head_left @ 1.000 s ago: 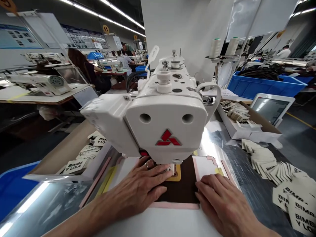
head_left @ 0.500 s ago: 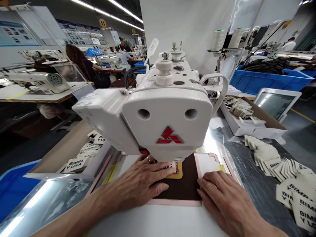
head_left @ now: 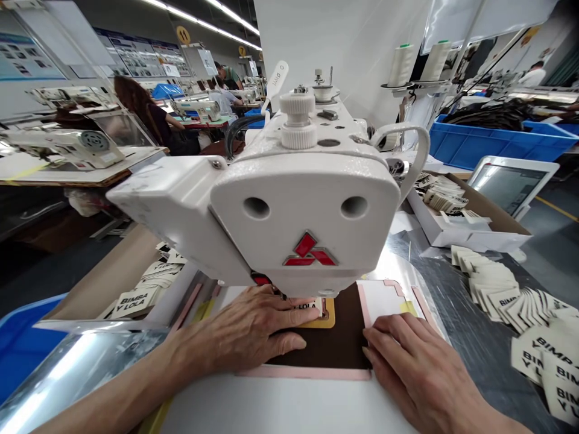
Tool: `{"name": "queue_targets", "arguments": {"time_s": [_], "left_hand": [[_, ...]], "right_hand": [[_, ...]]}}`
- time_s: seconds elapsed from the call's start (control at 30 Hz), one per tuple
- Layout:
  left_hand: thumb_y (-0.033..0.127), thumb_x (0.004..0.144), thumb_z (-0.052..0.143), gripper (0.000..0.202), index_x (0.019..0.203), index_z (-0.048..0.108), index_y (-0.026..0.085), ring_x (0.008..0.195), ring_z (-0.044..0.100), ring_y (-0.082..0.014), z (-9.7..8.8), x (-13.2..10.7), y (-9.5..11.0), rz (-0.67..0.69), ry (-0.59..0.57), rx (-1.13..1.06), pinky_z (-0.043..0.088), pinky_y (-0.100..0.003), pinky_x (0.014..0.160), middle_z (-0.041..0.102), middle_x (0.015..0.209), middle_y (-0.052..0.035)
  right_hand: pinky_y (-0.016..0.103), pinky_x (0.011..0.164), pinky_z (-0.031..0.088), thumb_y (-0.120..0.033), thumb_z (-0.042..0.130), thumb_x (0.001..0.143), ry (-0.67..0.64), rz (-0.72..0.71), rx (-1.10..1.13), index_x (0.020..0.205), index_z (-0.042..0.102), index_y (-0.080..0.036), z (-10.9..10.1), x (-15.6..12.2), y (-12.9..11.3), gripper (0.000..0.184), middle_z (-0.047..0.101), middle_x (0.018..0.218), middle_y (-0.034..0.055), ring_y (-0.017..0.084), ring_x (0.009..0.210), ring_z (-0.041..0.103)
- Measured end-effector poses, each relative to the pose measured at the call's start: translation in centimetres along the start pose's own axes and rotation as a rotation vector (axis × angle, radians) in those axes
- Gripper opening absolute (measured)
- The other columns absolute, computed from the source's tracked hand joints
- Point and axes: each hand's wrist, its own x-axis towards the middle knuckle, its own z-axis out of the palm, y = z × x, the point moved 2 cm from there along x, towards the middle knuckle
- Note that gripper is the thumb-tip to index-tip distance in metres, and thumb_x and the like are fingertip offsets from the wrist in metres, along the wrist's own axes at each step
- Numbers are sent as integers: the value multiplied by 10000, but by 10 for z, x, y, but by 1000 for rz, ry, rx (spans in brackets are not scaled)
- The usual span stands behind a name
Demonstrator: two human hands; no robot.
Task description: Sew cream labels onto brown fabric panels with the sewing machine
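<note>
My left hand (head_left: 248, 328) lies flat with fingers stretched out, its fingertips on a small cream label (head_left: 310, 305) with dark lettering. The label sits inside a yellow frame (head_left: 329, 319) on a dark brown panel (head_left: 337, 349), below the head of a white sewing machine (head_left: 298, 223). My right hand (head_left: 407, 355) rests at the panel's right edge, fingers together and slightly bent, pinching nothing that I can see. Under the panel is a white template board (head_left: 284, 404) with pink strips along the panel's edges. The machine head hides the needle area.
On the left stands a cardboard box (head_left: 97, 274) of printed labels, beside a blue bin (head_left: 27, 355). Loose labels (head_left: 493, 289) fan out on the right of the metal table, near another box (head_left: 479, 232) and a tablet-like screen (head_left: 511, 184). Thread cones (head_left: 401, 65) stand behind.
The view has shifted slightly, and the machine head looks a little larger. Both hands keep nearly the same place on the panel; more of the label's lettering shows beside my left fingers.
</note>
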Motion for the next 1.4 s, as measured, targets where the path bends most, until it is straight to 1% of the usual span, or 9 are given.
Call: {"name": "queue_targets", "arguments": {"time_s": [0.13,0.37,0.77,0.93,1.0,1.07,1.13,1.3,1.4], "left_hand": [[444,1093,565,504,1586,462,453,1208,728,-295,1,3,-2,21,-6,21,567,-456,953,553,1580,41],[471,1087,569,485,1565,491,459,1175,741,-313,3,3,0,-15,-12,17,572,-497,965,572,1559,36],[425,1066,614,452,1517,574,416,1180,729,-276,2,-1,2,28,83,30,530,-434,1010,609,1530,36],[432,1078,606,488,1558,520,408,1127,732,-271,6,0,0,48,97,62,520,-410,972,609,1536,27],[422,1085,596,508,1581,493,392,1068,741,-261,7,2,-2,53,96,65,529,-380,923,684,1448,4],[419,1094,580,498,1583,498,372,949,750,-244,7,5,-4,45,97,68,539,-350,859,792,1191,-15],[426,1092,584,475,1560,533,362,840,742,-231,6,6,-6,27,120,81,551,-333,819,797,972,-17],[409,1092,575,399,1478,621,318,927,766,-263,3,9,-10,27,184,85,582,-342,813,793,1110,-70],[384,1112,525,405,1504,587,301,884,773,-250,2,10,-13,54,201,59,570,-309,733,800,1027,-50]], "right_hand": [[392,698,498,-168,503,1074,-6,1,8,1115,695,-173,2,0,0,196,697,948,79,239,797,647],[393,707,498,-162,509,1075,-10,-1,18,1118,693,-168,2,-2,1,190,692,953,80,239,798,639],[386,729,488,-171,500,1088,-23,11,33,1119,688,-180,2,-3,0,191,684,943,73,232,808,624],[390,725,490,-185,505,1093,-37,24,25,1152,678,-172,3,-4,1,184,675,970,77,236,824,616],[388,742,500,-178,508,1092,-37,33,32,1178,672,-169,4,-5,2,185,677,1007,84,238,855,621],[397,776,513,-178,506,1092,-39,47,42,1202,667,-167,6,-6,3,195,680,1051,94,245,897,627],[416,823,523,-179,505,1092,-52,56,43,1226,661,-168,8,-7,4,206,682,1098,103,257,946,632],[454,907,531,-188,511,1091,-62,58,17,1271,648,-160,10,-9,6,227,680,1201,115,290,1080,626],[466,942,529,-199,498,1098,-60,44,-7,1283,646,-160,9,-8,6,240,681,1238,115,301,1133,621]]}}
